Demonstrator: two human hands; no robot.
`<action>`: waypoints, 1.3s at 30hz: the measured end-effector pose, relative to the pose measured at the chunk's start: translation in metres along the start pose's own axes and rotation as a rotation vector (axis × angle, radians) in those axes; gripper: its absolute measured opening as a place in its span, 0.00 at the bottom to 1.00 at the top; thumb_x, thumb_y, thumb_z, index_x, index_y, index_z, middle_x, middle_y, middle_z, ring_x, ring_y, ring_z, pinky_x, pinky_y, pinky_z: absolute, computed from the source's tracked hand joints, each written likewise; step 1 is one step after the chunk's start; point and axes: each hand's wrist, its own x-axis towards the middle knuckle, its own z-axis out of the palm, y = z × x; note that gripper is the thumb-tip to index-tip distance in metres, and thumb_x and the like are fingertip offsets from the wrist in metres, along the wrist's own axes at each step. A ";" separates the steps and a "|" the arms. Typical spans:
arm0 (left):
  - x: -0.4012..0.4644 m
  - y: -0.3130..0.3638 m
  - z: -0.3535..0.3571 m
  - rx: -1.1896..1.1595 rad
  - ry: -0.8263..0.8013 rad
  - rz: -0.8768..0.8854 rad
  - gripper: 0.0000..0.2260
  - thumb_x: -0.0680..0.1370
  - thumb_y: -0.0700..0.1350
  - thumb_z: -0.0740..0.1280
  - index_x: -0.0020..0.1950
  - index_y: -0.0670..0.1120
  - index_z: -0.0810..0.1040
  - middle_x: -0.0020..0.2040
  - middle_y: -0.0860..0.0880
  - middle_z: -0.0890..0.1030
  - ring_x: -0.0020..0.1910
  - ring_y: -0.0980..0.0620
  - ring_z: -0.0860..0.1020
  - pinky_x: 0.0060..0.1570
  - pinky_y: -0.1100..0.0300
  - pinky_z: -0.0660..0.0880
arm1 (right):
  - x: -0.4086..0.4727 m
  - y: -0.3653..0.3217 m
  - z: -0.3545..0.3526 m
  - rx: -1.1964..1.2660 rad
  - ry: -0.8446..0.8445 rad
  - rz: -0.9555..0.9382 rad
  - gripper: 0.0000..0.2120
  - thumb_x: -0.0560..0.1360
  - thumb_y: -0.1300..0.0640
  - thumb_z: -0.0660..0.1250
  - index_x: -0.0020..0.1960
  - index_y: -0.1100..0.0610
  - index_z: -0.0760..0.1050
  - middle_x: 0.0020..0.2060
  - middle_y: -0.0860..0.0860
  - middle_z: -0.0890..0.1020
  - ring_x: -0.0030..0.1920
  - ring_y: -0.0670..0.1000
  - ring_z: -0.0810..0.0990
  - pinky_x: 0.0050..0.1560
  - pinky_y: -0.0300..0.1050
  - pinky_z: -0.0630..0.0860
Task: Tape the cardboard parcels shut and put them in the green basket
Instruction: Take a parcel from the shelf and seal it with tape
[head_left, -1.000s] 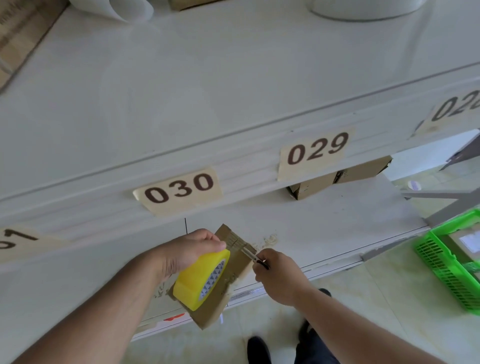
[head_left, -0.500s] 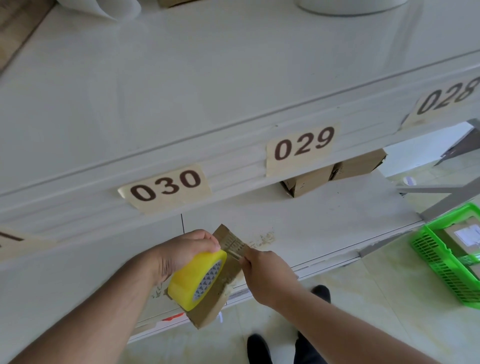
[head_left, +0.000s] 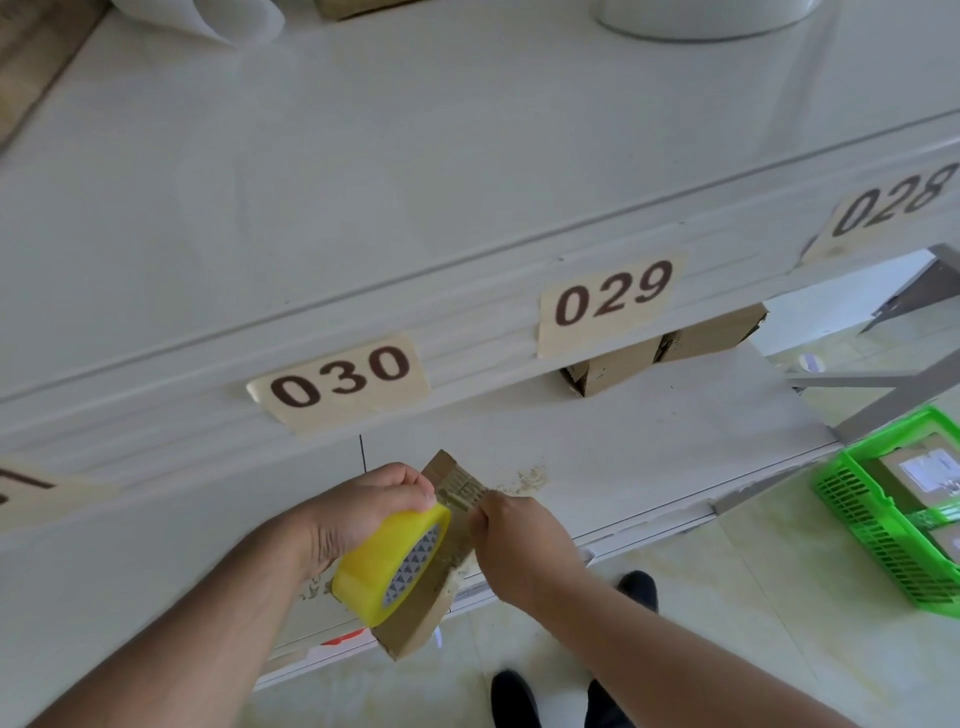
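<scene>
1. A white metal shelving unit fills most of the view. Paper labels on its front edge read 030, 029 and 028.
2. A green slatted plastic basket sits on the floor at the right, well apart from the hands. It already holds at least 1 brown parcel with a white label; its far side runs out of frame.
3. A second brown cardboard box lies on the lower shelf under label 029.
4. The flat brown cardboard parcel being sealed rests on the lower shelf's front edge, partly overhanging it.
5. The left hand clenches a yellow roll of packing tape, pressed against the parcel.
6. The right hand is a closed grip at the parcel's upper edge, apparently pinching the tape; the strip itself is too thin to make out.
7. Risks, as I judge them: the overhanging parcel could tip off the shelf if the tape is pulled hard, and a slack strip could wrinkle or stick to itself.
</scene>
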 end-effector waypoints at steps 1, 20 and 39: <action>0.000 -0.001 0.000 -0.004 -0.002 0.006 0.20 0.65 0.57 0.73 0.53 0.51 0.83 0.53 0.39 0.84 0.44 0.46 0.84 0.43 0.52 0.79 | 0.004 -0.007 0.002 -0.019 -0.033 -0.012 0.09 0.84 0.59 0.56 0.46 0.55 0.72 0.41 0.52 0.78 0.41 0.57 0.77 0.29 0.44 0.63; -0.021 -0.037 -0.001 -0.112 0.098 0.210 0.26 0.65 0.62 0.71 0.61 0.57 0.82 0.57 0.50 0.84 0.56 0.43 0.83 0.57 0.43 0.80 | 0.058 0.011 0.014 0.069 0.050 0.006 0.26 0.82 0.37 0.57 0.75 0.49 0.69 0.66 0.51 0.80 0.68 0.57 0.75 0.64 0.53 0.75; -0.023 -0.066 0.000 -0.567 0.265 0.187 0.23 0.68 0.58 0.73 0.61 0.51 0.83 0.59 0.40 0.84 0.57 0.36 0.83 0.63 0.31 0.76 | 0.037 0.014 0.017 0.117 -0.078 0.058 0.38 0.74 0.31 0.66 0.79 0.45 0.62 0.70 0.47 0.75 0.69 0.54 0.73 0.68 0.53 0.73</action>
